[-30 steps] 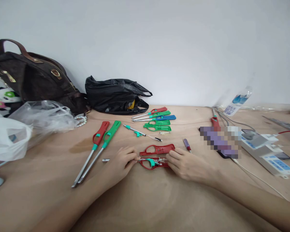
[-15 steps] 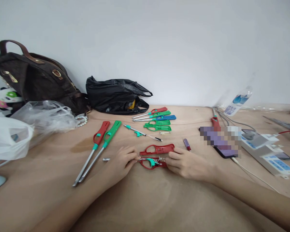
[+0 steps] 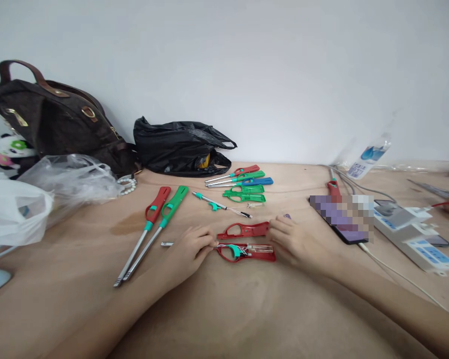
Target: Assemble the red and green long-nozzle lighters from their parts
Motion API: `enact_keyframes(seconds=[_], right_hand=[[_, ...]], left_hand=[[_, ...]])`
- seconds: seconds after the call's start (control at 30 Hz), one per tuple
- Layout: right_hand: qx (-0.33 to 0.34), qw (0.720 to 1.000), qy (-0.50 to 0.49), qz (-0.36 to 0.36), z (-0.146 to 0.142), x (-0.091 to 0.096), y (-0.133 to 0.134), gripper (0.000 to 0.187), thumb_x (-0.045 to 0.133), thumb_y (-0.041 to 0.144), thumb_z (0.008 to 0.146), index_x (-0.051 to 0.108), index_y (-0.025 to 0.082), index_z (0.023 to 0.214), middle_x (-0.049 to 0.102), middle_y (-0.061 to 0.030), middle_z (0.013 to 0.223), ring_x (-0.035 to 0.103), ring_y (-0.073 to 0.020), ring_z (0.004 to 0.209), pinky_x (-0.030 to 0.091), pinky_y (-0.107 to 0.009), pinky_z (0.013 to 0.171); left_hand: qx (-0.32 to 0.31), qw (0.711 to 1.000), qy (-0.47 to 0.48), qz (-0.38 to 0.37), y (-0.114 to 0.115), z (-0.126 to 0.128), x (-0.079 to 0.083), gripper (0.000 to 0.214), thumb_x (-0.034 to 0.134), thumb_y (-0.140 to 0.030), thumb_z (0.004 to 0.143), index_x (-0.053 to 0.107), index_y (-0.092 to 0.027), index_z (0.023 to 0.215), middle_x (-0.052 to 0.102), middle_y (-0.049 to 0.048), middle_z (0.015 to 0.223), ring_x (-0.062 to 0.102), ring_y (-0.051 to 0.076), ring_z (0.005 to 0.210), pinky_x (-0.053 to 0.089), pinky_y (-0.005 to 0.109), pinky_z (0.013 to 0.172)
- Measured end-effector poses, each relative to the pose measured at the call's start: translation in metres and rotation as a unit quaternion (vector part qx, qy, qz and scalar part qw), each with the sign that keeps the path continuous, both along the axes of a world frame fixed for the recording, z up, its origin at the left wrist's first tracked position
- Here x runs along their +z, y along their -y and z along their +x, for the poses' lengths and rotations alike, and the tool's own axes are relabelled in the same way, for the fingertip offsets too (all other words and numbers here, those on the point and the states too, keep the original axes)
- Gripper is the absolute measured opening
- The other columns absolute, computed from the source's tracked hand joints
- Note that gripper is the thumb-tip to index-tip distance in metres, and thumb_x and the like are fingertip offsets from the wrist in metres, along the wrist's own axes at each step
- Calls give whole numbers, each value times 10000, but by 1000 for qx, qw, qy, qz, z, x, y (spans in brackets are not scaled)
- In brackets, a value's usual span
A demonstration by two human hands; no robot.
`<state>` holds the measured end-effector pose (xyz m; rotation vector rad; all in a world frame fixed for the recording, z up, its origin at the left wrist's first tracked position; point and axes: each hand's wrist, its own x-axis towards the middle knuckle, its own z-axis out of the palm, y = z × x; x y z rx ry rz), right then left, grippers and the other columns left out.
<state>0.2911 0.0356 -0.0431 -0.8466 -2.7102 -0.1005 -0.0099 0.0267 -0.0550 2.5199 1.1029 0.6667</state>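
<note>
The clear tank (image 3: 260, 248) and teal trigger (image 3: 233, 251) already lie in the near red shell (image 3: 266, 257); the far red shell (image 3: 252, 230) is unjoined. Our left hand (image 3: 194, 248) pinches the metal tube (image 3: 166, 244); whether our right hand (image 3: 294, 243) holds anything, we cannot tell.

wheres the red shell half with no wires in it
In the head view, that red shell half lies right of centre, directly beyond the wired one, its right end by the right hand.

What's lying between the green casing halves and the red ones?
A small clear part and a dark-tipped wired piece, in the head view.
</note>
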Motion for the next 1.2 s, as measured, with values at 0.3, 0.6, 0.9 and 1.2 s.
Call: enact_keyframes(seconds=[0.3,0.6,0.9,1.2], right_hand=[[-48,990,-79,-109,12,-3,3,225,439,79,905,645,169,887,642,-76,861,564,-203,802,463,-344,723],[-24,991,-70,-108,-11,-4,25,250,456,164,966,666,201,1097,652,-84,1009,564,-232,957,469,-407,827],[-15,987,-78,-140,-16,9,12,174,531,115,894,690,180,919,611,-92,1032,559,-224,974,485,-383,840],[-90,992,-20,-84,-20,-2,-34,295,618,35,802,642,145,1074,659,-110,1086,529,-257,1059,438,-440,920]], left_hand=[[-3,1000,9,15,-1,-1,-2,213,434,-131,925,591,-186,792,633,31,862,580,181,799,451,308,728],[-7,1000,30,-4,1,1,0,202,442,-112,917,585,-184,793,620,27,869,595,172,822,472,285,728],[-8,1000,22,-4,1,1,-4,166,462,-99,894,582,-186,821,618,33,895,596,179,839,483,294,728],[-7,1000,3,7,1,1,-5,202,427,-138,930,588,-177,814,595,36,851,588,171,786,481,285,699]])
